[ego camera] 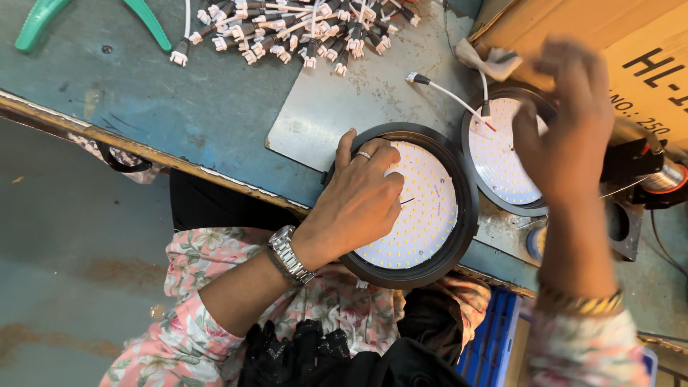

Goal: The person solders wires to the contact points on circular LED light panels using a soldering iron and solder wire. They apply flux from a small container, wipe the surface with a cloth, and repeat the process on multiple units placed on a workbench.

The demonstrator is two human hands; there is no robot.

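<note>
Nearest, at the near edge of the workbench (179,107): a round lamp housing (459,236), black rim, with a white disc face dotted in a fine grid of small yellow LED chips. It overhangs the bench edge slightly. The left hand (362,197) lies on its left part, fingers curled loosely, fingertips pressing the disc; a thin dark wire end shows just beside them. Ring on one finger, metal watch at the wrist.

Just behind and to the right, a second lamp housing (502,161) of the same make, touching or nearly touching the first. A white lead with a dark plug (448,93) runs from it across a bare grey metal plate (337,100). The right hand (566,122) hovers over this lamp, motion-blurred; grip cannot be told, possibly pinching something small.

Bench surface: worn blue-green paint. At the far edge, a heap of short white-and-black connector leads (301,29) and green-handled pliers (43,18). Far right corner: a cardboard box (616,36).
</note>
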